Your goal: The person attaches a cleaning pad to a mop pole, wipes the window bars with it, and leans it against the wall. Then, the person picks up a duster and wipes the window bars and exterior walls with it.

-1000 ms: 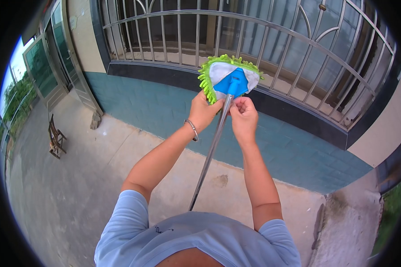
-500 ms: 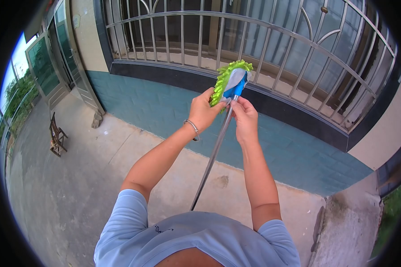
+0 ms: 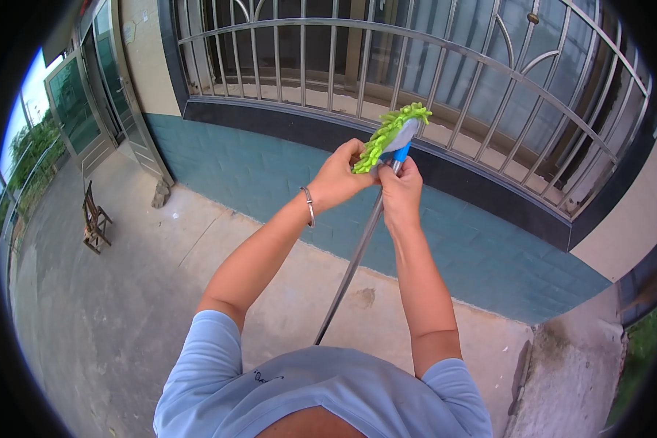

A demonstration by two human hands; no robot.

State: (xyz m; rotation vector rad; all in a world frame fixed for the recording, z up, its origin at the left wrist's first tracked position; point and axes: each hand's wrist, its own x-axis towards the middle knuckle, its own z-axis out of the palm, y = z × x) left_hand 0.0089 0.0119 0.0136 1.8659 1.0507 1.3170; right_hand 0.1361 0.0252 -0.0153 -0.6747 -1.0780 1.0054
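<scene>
1. Since the earlier frame, the mop [image 3: 393, 137] had turned more edge-on at twelve o'clock; the left hand [image 3: 337, 179] pinched its eight-o'clock edge, seemingly to angle it.
2. The right hand [image 3: 403, 196] closed round the pole's [image 3: 354, 266] top, probably steadying it.
3. Beyond stood the railing [image 3: 517, 76].

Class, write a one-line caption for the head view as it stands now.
Two hands hold a green mop head atop a metal pole, before a barred window.

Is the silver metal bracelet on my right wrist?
No, the bracelet circles your left wrist, while your right wrist is bare.
</scene>
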